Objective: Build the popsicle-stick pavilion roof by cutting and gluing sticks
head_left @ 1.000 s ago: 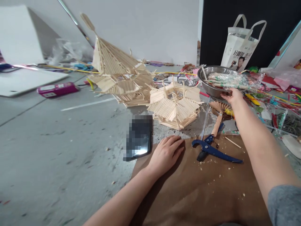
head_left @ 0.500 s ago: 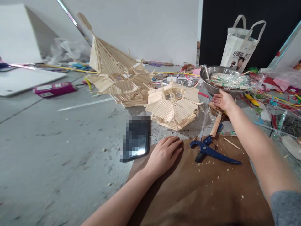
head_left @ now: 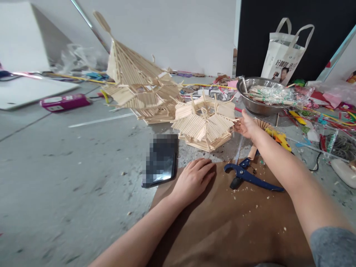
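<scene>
My left hand (head_left: 194,177) lies palm down on the brown sheet (head_left: 222,230), fingers loosely spread and holding nothing. My right hand (head_left: 247,126) is at the right edge of the low wooden-stick structure (head_left: 205,124), thumb up and fingers apart; its fingertips are at the stick ends, and whether they touch is unclear. Behind and left stands a taller stick structure (head_left: 141,85) with a peaked top. A blue cutter (head_left: 250,178) lies on the sheet between my arms. Beyond my right forearm, a yellow glue gun (head_left: 279,139) is partly hidden.
A dark phone (head_left: 162,161) lies left of my left hand. A steel bowl (head_left: 261,107) of wrapped sticks is at back right, before a white bag (head_left: 283,59). A purple box (head_left: 65,103) lies at left, a white mouse-like object (head_left: 343,172) at far right.
My right hand has moved left and slightly down, from near the bowl to the low structure's side. The yellow glue gun now shows beyond my forearm. My left hand stays in place.
</scene>
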A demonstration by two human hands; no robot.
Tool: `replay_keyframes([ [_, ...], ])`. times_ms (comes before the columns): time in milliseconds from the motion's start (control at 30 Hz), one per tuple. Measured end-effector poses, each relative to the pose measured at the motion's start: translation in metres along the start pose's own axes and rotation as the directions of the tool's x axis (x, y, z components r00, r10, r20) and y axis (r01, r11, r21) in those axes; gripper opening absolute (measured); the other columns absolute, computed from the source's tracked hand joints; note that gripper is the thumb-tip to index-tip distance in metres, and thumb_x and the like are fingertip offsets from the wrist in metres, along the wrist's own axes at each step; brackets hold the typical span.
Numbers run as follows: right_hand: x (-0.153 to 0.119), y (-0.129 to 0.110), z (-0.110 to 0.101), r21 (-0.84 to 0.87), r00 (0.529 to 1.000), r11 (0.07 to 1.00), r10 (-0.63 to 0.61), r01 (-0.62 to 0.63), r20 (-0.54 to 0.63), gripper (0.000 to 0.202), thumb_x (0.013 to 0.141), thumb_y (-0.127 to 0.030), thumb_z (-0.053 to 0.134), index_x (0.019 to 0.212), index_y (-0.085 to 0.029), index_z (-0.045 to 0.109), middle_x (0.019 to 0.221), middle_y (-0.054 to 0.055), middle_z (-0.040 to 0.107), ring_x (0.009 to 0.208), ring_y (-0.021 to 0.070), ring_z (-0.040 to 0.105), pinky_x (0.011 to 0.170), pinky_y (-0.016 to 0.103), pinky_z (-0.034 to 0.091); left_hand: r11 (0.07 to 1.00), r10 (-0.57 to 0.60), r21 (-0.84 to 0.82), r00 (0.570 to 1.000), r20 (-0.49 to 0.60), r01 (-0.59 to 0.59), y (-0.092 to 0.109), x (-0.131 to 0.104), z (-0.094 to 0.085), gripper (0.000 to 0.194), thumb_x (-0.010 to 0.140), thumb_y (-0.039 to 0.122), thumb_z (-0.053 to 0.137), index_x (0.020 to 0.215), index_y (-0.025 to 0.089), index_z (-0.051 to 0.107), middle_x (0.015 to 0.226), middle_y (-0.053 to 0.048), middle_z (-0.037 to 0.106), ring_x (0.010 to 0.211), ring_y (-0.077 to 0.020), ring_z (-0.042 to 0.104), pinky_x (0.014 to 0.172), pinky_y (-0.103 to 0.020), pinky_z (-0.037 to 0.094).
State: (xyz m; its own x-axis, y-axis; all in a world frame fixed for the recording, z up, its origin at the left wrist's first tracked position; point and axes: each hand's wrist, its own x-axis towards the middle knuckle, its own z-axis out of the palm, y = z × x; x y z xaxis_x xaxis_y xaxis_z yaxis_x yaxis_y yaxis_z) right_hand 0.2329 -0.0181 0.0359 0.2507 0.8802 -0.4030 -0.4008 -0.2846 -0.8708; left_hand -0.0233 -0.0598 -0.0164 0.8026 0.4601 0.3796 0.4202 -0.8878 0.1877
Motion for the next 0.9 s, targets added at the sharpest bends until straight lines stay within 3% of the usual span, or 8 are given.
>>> replay_keyframes([
  [133, -0.004, 0.008, 0.007, -0.058, 0.998, 0.997, -0.053, 0.054, 0.026, 0.059, 0.088, -0.055, 0.012, 0.069, -0.018, 0.054, 0.057, 0.004, 0.057, 0.056, 0.0117, 0.055, 0.054, 0.021, 0.044, 1.0, 0.008, 0.008, 1.0, 0.013, -0.008, -0.001, 0.0, 0.001, 0.026, 0.086, 0.028, 0.042, 0.099, 0.017, 0.062, 0.102, -0.008, 0.064, 0.096, -0.0207, 0.056, 0.085, -0.038, 0.048],
  [200, -0.004, 0.007, 0.006, -0.241, 0.995, 0.966, -0.096, 0.099, 0.022, 0.059, 0.09, -0.052, 0.012, 0.071, -0.017, 0.056, 0.062, 0.005, 0.061, 0.058, 0.0123, 0.056, 0.056, 0.023, 0.046, 1.0, 0.012, 0.014, 1.0, 0.015, -0.012, -0.001, 0.0, 0.002, 0.027, 0.086, 0.028, 0.042, 0.099, 0.016, 0.062, 0.102, -0.009, 0.064, 0.096, -0.0207, 0.056, 0.085, -0.038, 0.047],
  [267, -0.002, 0.0, -0.004, -0.528, 0.98, 0.833, -0.198, 0.165, -0.006, 0.051, 0.089, -0.048, 0.023, 0.074, -0.016, 0.059, 0.067, 0.005, 0.063, 0.062, 0.0128, 0.058, 0.06, 0.024, 0.046, 1.0, 0.01, 0.015, 1.0, 0.014, -0.01, -0.001, -0.001, 0.002, 0.026, 0.086, 0.029, 0.043, 0.099, 0.016, 0.062, 0.102, -0.009, 0.064, 0.096, -0.0206, 0.056, 0.085, -0.038, 0.047],
  [333, -0.001, -0.014, -0.021, -0.749, 0.942, 0.634, -0.332, 0.192, -0.039, 0.036, 0.084, -0.043, 0.041, 0.075, -0.015, 0.062, 0.071, 0.004, 0.064, 0.067, 0.014, 0.059, 0.065, 0.025, 0.045, 1.0, 0.004, 0.01, 1.0, 0.013, -0.005, -0.001, -0.001, 0.002, 0.026, 0.086, 0.029, 0.043, 0.099, 0.017, 0.062, 0.102, -0.008, 0.064, 0.095, -0.0204, 0.057, 0.085, -0.037, 0.047],
  [467, -0.001, -0.045, -0.068, -0.856, 0.882, 0.492, -0.46, 0.157, -0.102, 0.018, 0.074, -0.024, 0.053, 0.072, -0.012, 0.066, 0.075, 0.003, 0.066, 0.081, 0.0187, 0.059, 0.077, 0.027, 0.041, 1.0, -0.005, -0.012, 1.0, 0.021, 0.005, 0.0, -0.001, 0.0, 0.026, 0.086, 0.029, 0.043, 0.098, 0.017, 0.062, 0.102, -0.008, 0.064, 0.094, -0.0205, 0.057, 0.084, -0.036, 0.047],
  [600, -0.001, -0.057, -0.101, -0.909, 0.843, 0.407, -0.517, 0.092, -0.147, 0.025, 0.075, -0.021, 0.048, 0.086, -0.011, 0.068, 0.092, 0.007, 0.067, 0.09, 0.0201, 0.059, 0.083, 0.029, 0.04, 1.0, -0.008, -0.018, 1.0, 0.024, 0.008, 0.0, 0.0, -0.001, 0.026, 0.086, 0.028, 0.042, 0.099, 0.017, 0.063, 0.102, -0.008, 0.064, 0.095, -0.021, 0.057, 0.084, -0.037, 0.048],
  [733, 0.003, -0.055, -0.11, -0.944, 0.846, 0.325, -0.518, 0.057, -0.127, 0.027, 0.075, -0.02, 0.048, 0.092, -0.015, 0.068, 0.103, 0.008, 0.066, 0.098, 0.019, 0.058, 0.088, 0.03, 0.038, 1.0, -0.008, -0.024, 1.0, 0.012, 0.008, 0.0, 0.0, 0.0, 0.027, 0.085, 0.028, 0.043, 0.099, 0.018, 0.063, 0.102, -0.008, 0.064, 0.095, -0.0211, 0.057, 0.084, -0.038, 0.048],
  [900, 0.018, -0.049, -0.105, -0.971, 0.91, 0.238, -0.403, -0.002, -0.101, 0.02, 0.063, -0.007, 0.054, 0.071, -0.018, 0.07, 0.084, 0.006, 0.07, 0.085, 0.0194, 0.062, 0.083, 0.031, 0.043, 0.999, -0.023, -0.022, 0.999, 0.031, 0.024, 0.0, -0.001, 0.002, 0.028, 0.085, 0.029, 0.043, 0.1, 0.017, 0.063, 0.104, -0.009, 0.064, 0.097, -0.0218, 0.056, 0.085, -0.04, 0.047],
])
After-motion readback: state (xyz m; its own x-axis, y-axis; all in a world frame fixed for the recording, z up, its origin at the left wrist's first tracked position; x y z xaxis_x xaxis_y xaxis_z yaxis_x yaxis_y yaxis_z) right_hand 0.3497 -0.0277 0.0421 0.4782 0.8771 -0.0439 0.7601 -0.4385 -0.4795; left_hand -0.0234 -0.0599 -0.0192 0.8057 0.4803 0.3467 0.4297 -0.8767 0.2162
